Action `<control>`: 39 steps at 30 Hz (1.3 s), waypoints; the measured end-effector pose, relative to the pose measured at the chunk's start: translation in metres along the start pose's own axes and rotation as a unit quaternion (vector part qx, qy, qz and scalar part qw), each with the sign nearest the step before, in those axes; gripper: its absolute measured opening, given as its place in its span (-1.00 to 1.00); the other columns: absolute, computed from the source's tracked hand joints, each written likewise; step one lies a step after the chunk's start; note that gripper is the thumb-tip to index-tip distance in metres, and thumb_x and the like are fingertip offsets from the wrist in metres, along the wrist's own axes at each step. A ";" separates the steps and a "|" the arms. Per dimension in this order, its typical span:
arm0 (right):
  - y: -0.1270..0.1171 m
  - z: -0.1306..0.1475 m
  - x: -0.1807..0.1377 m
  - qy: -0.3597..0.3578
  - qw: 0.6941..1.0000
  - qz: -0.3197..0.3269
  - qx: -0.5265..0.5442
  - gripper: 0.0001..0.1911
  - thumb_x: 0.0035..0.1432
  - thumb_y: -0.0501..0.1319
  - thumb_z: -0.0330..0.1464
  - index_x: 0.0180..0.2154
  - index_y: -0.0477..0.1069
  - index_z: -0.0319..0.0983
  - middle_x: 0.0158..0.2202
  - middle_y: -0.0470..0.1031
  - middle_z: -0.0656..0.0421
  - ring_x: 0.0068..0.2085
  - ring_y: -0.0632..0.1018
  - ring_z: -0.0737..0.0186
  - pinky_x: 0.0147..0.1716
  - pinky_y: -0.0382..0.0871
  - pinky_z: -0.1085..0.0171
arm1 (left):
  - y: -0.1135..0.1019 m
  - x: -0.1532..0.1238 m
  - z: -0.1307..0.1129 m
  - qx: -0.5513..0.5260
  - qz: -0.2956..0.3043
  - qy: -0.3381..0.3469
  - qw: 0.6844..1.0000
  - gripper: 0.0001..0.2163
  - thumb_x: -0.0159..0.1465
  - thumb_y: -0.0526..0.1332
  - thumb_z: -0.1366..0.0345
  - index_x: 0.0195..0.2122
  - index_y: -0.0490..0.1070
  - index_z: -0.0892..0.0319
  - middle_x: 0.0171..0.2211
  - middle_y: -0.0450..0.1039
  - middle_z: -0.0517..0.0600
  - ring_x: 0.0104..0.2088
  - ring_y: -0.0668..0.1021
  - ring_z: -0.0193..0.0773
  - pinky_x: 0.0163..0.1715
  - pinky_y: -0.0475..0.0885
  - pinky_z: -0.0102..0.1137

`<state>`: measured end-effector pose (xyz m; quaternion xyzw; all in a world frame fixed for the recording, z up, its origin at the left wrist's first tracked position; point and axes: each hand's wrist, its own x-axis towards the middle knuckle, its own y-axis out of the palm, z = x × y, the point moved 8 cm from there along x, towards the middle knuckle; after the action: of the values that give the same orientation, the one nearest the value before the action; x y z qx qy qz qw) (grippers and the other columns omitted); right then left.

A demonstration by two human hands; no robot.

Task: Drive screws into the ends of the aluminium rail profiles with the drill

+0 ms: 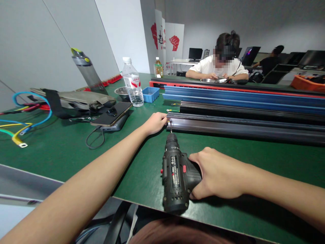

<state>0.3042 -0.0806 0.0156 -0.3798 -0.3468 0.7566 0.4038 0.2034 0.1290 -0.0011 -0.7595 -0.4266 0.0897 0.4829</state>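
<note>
My right hand [217, 173] wraps the drill [174, 173]; my left hand [155, 123], curled, holds the rail [228, 128]. I'd keep the bit [171, 127] square.

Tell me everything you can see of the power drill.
The power drill is mostly black and plastic-looking, with small red controls, a printed label and a numbered collar behind its chuck. It's turned on its side, the right hand around its grip, hiding part. Its thin bit points away, tip at the left end of the nearest dark rail; contact is unclear.

Right fingers [196, 157] gripping drill [175, 176], left fingers [162, 117] touching rail [241, 130]
</note>
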 end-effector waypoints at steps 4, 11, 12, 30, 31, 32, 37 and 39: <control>0.001 0.000 0.000 0.002 1.000 0.004 0.001 -0.68 -0.19 0.37 -0.14 -0.44 0.41 -0.21 -0.57 0.38 0.28 -0.58 0.26 0.37 -0.61 0.12 0.34 | 0.000 0.000 0.000 -0.003 0.000 0.002 1.000 -0.67 0.26 -0.01 0.18 -0.61 0.24 0.19 -0.60 0.32 -0.07 -0.52 0.32 -0.33 -0.47 0.17 -0.45; 0.001 0.000 0.000 0.003 1.000 0.006 -0.006 -0.66 -0.18 0.37 -0.12 -0.42 0.42 -0.21 -0.55 0.40 0.26 -0.56 0.28 0.36 -0.59 0.11 0.33 | 0.000 -0.001 0.000 0.001 -0.001 -0.006 1.000 -0.69 0.25 0.00 0.21 -0.61 0.25 0.19 -0.60 0.33 -0.06 -0.52 0.34 -0.32 -0.46 0.18 -0.44; 0.001 0.000 0.000 0.004 1.000 0.005 -0.007 -0.67 -0.18 0.37 -0.12 -0.43 0.42 -0.21 -0.55 0.39 0.26 -0.56 0.28 0.36 -0.59 0.11 0.33 | 0.000 -0.001 0.000 0.001 -0.001 -0.007 1.000 -0.69 0.25 0.00 0.21 -0.61 0.25 0.19 -0.60 0.33 -0.06 -0.52 0.34 -0.32 -0.46 0.18 -0.44; 0.000 0.000 0.000 -0.002 1.000 -0.006 -0.004 -0.67 -0.20 0.38 -0.13 -0.46 0.39 -0.20 -0.58 0.38 0.28 -0.59 0.25 0.38 -0.63 0.09 0.35 | 0.001 0.000 0.000 -0.002 0.006 -0.001 1.000 -0.70 0.25 -0.01 0.23 -0.60 0.26 0.20 -0.58 0.32 -0.08 -0.50 0.35 -0.33 -0.45 0.17 -0.45; 0.000 0.000 0.000 -0.004 1.000 -0.008 -0.003 -0.68 -0.20 0.38 -0.14 -0.46 0.38 -0.19 -0.58 0.37 0.29 -0.59 0.25 0.39 -0.63 0.09 0.35 | 0.001 0.000 0.000 0.001 0.006 0.000 1.000 -0.70 0.25 -0.01 0.23 -0.60 0.26 0.20 -0.58 0.32 -0.08 -0.50 0.35 -0.33 -0.45 0.17 -0.45; -0.001 0.000 0.001 -0.006 1.000 -0.009 -0.001 -0.68 -0.20 0.38 -0.14 -0.47 0.38 -0.19 -0.59 0.37 0.29 -0.60 0.25 0.39 -0.64 0.10 0.35 | 0.001 0.000 0.000 0.002 0.005 0.002 1.000 -0.69 0.25 -0.02 0.22 -0.60 0.26 0.20 -0.58 0.32 -0.07 -0.50 0.35 -0.32 -0.45 0.17 -0.46; -0.001 -0.001 0.000 -0.002 1.000 -0.009 0.000 -0.67 -0.21 0.38 -0.13 -0.47 0.37 -0.19 -0.59 0.36 0.29 -0.60 0.25 0.39 -0.64 0.10 0.36 | 0.001 0.000 0.000 0.000 0.003 -0.002 1.000 -0.68 0.26 -0.01 0.19 -0.60 0.24 0.20 -0.59 0.30 -0.07 -0.50 0.34 -0.33 -0.45 0.17 -0.46; -0.001 0.000 0.001 0.000 1.000 -0.009 -0.004 -0.67 -0.21 0.38 -0.13 -0.47 0.37 -0.19 -0.58 0.37 0.29 -0.59 0.25 0.39 -0.64 0.09 0.36 | 0.001 0.000 0.001 0.001 0.003 -0.005 1.000 -0.68 0.26 -0.01 0.19 -0.60 0.24 0.20 -0.59 0.29 -0.08 -0.51 0.34 -0.33 -0.45 0.17 -0.46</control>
<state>0.3046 -0.0794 0.0161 -0.3779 -0.3537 0.7516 0.4090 0.2033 0.1296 -0.0020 -0.7595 -0.4267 0.0953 0.4817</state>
